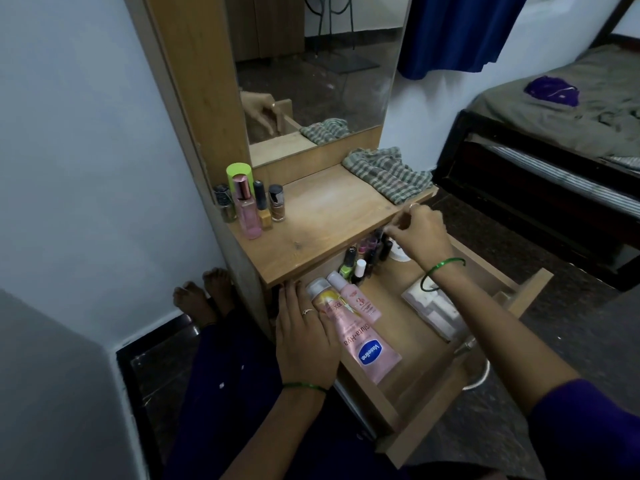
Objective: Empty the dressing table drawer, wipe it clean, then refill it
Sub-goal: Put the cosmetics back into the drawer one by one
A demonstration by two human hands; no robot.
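Note:
The dressing table drawer is pulled out. Inside lie a pink Vaseline tube, a pink bottle and a silver spray bottle. Several nail polish bottles stand at the back, with a white jar and a white pouch to the right. My left hand lies flat on the drawer's left side, fingers touching the spray bottle. My right hand reaches to the back with its fingertips pinched over the nail polish bottles. What they hold is hidden.
On the tabletop stand a pink perfume bottle, a green-capped can and several small bottles at the left. A checked cloth lies at the right below the mirror. A bed stands to the right.

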